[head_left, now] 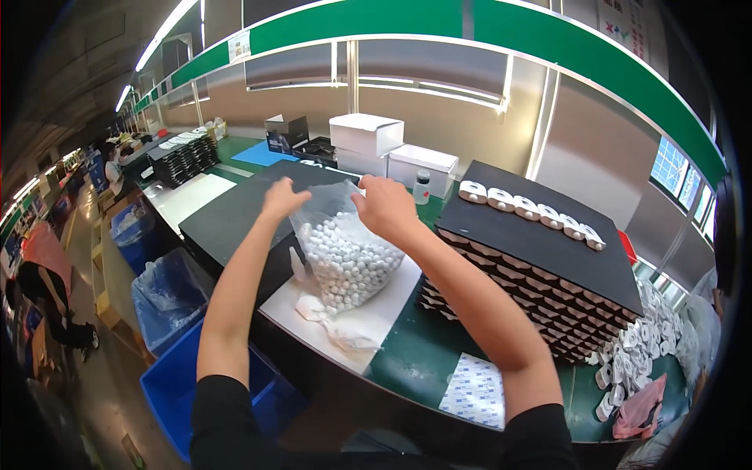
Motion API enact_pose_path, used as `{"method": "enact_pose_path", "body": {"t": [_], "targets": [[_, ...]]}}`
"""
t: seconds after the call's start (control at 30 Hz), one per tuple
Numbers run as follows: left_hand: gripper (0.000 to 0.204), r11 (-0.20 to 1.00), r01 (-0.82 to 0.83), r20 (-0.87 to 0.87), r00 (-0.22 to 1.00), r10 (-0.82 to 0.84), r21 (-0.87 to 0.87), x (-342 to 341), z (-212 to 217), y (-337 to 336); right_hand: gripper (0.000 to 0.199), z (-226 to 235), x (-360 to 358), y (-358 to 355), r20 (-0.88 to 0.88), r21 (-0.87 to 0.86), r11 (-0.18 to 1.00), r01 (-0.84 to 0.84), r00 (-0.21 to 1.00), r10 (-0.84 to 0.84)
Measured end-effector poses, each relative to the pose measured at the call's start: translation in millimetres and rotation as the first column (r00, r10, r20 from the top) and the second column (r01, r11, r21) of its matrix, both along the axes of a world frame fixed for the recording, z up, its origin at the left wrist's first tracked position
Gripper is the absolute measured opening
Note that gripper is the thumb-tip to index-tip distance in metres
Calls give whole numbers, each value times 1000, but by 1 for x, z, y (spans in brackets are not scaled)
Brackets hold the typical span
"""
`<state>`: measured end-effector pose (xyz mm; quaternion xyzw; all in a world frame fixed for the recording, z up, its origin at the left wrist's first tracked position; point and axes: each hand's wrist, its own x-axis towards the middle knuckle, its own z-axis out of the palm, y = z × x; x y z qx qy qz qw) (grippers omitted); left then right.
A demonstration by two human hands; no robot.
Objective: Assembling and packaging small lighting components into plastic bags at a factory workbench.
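Note:
A clear plastic bag [352, 262] full of small white balls stands on a white sheet on the bench in front of me. My right hand [385, 207] has its fingers closed on the upper right edge of the bag. At the bag's upper left edge is my left hand [282, 199], its thumb and fingertips apart, the thumb close to or touching the plastic. Crumpled whitish plastic [333, 325] lies at the foot of the bag.
To the right, stacked black trays [540, 258] carry a row of white parts [526, 208]. Loose white parts [634, 348] heap beyond them, near a pink bag [640, 409]. White boxes [366, 135] stand behind. Blue bins [168, 301] stand on the left, below the bench edge.

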<state>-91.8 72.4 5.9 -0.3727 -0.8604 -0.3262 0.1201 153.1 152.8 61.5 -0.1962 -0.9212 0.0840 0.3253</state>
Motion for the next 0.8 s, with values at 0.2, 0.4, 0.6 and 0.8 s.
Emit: {"method": "enact_pose_path", "body": {"t": [0.2, 0.4, 0.6, 0.8], "targets": [[41, 977, -20, 198, 978, 63, -213, 5, -14, 44, 61, -19, -75, 29, 385, -141, 939, 313, 891, -239], [16, 992, 101, 417, 900, -125, 80, 6, -35, 64, 33, -60, -105, 78, 329, -308, 819, 484, 862, -386], [18, 938, -25, 895, 308, -321, 345, -4, -38, 42, 18, -156, -179, 231, 373, -742, 559, 370, 921, -114], [16, 933, -97, 930, -96, -356, 347, -21, -60, 96, 15, -231, -196, 337, 474, -807, 511, 297, 841, 260]]}}
